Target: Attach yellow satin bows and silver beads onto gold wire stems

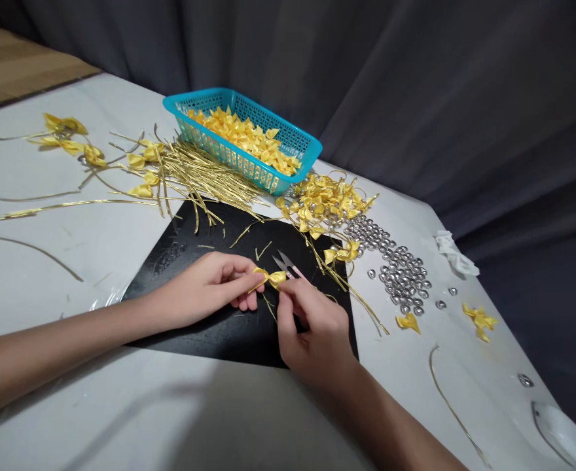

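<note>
Between my two hands is a small yellow ribbon bow (271, 277), held over the black mat (214, 340). My left hand (224, 281) pinches the bow's left loop between thumb and fingers. On the other side, my right hand (312, 320) has its fingertips closed at the right loop. Partly hidden behind my right hand lies a pair of small pointed scissors (288, 263). Thin gold cord scraps (268, 307) are scattered on the mat below and around the bow.
A blue basket (312, 154) of yellow bows stands at the back. Gold cords (209, 170) lie in front of it. Finished-looking bows (332, 203) and silver heart-shaped pieces (403, 275) are heaped at right. More bows (91, 155) with cords lie left; a white object (563, 432) sits front right.
</note>
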Demonstrator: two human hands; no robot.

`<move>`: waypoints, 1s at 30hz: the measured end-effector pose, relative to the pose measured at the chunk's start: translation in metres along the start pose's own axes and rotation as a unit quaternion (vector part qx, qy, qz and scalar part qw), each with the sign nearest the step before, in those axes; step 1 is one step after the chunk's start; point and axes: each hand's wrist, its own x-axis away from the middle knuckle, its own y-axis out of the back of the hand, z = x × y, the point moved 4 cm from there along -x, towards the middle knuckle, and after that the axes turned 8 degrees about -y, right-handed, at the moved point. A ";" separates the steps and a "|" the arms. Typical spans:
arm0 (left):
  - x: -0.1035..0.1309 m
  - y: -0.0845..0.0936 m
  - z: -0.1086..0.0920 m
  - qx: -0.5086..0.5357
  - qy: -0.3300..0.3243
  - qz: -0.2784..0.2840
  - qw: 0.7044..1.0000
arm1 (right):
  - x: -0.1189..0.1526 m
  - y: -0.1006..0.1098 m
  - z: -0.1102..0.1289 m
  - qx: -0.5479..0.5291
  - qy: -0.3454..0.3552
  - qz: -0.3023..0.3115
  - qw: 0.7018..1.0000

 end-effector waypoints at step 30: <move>0.000 -0.002 -0.004 -0.018 -0.025 0.017 0.999 | 0.001 -0.001 0.002 0.034 0.007 0.040 0.999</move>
